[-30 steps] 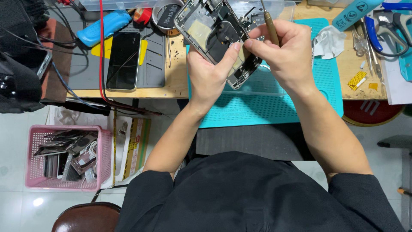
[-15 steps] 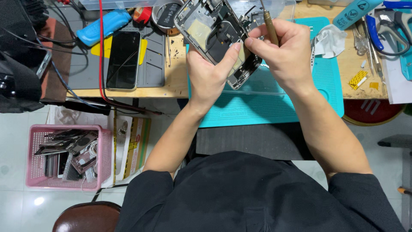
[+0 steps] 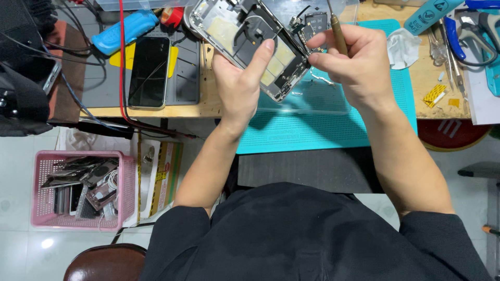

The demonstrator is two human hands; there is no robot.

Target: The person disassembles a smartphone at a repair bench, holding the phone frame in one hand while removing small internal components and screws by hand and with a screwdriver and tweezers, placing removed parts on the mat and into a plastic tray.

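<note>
Holding an opened phone chassis (image 3: pixel 250 39) above the bench, the left hand (image 3: pixel 240 83) clamps it from below, with the thumb laid up across the inner face and the other fingers hidden behind the frame. The chassis sits tilted at about twelve o'clock in the view, its silver rim running from upper left down to lower right, with pale adhesive patches and dark parts showing inside.

At about one o'clock the right hand (image 3: pixel 354 62) pinches a slim screwdriver (image 3: pixel 337 34) between thumb and fingers, closed tight on its brownish handle; the shaft points up out of the frame's top edge, and the fingertips touch the lower right corner of the chassis beside a small dark board.

Under both hands lies a teal work mat (image 3: pixel 323 130) on the wooden bench. At ten o'clock a dark phone (image 3: pixel 150 70) lies face up on a grey mat (image 3: pixel 187 67), with a blue tool handle (image 3: pixel 125 32) just beyond it and a red cable (image 3: pixel 123 78) crossing beside it. At two o'clock sit a crumpled white wipe (image 3: pixel 402 48) and, further right, blue-handled pliers (image 3: pixel 469 36). At eight o'clock, on the floor, a pink basket (image 3: pixel 125 192) holds scrap phone parts.
</note>
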